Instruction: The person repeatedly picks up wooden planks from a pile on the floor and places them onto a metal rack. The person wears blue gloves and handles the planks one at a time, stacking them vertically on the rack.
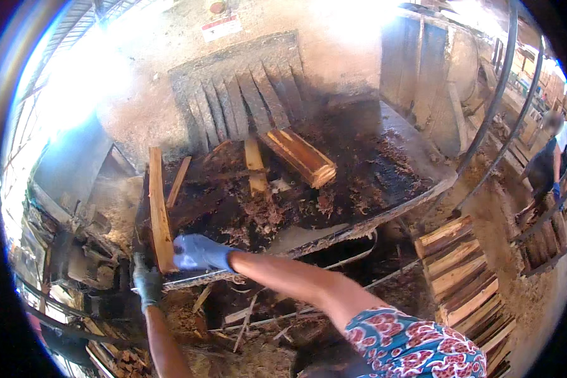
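A long, narrow wooden plank (159,208) lies along the left end of a dark metal machine table (365,151), pointing away from me. My right hand (201,252), in a pale blue glove, reaches across to the left and closes on the plank's near end from its right side. At the left side of that same end is my left hand (147,283), in a grey-green glove, its fingers against the wood and partly hidden. Farther in, a thick bundle of reddish-brown boards (301,157) rests at a slant, beside a short pale board (254,165) and a thin strip (178,183).
Hanging grey flaps (239,104) cover the machine's opening at the back. Bark shreds (264,214) litter the table. Stacked boards (463,271) stand at the right, below curved dark bars (494,94). Another person (551,154) works at far right. Scrap wood lies beneath the table.
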Demonstrator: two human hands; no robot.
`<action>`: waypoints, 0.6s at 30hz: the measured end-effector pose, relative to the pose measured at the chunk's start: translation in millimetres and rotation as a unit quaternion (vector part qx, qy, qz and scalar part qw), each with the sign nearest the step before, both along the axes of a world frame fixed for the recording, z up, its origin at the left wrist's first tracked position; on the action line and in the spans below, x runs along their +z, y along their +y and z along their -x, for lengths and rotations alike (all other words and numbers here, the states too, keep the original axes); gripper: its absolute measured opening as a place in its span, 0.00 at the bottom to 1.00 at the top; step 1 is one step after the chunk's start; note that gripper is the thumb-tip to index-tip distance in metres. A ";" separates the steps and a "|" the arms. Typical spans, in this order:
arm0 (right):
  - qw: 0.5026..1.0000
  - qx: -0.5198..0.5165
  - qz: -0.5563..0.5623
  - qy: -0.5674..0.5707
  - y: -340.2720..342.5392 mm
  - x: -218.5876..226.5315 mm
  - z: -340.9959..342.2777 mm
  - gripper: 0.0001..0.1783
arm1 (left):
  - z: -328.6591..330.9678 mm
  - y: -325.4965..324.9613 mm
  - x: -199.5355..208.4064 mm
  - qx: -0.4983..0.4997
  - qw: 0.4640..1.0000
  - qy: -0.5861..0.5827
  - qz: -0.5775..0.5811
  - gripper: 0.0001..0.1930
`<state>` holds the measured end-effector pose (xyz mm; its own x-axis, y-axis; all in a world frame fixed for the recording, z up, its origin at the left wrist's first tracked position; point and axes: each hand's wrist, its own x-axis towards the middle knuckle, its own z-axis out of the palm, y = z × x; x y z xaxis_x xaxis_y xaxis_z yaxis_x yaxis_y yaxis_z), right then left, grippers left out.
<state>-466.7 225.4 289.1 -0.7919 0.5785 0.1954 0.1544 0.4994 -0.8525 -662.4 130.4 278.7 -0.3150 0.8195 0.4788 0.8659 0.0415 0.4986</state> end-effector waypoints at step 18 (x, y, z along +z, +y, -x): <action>0.895 -0.385 -0.081 -0.210 104.0 -19.9 -294.7 0.46 | -233.6 118.6 -31.3 -0.223 0.963 0.126 0.081 0.29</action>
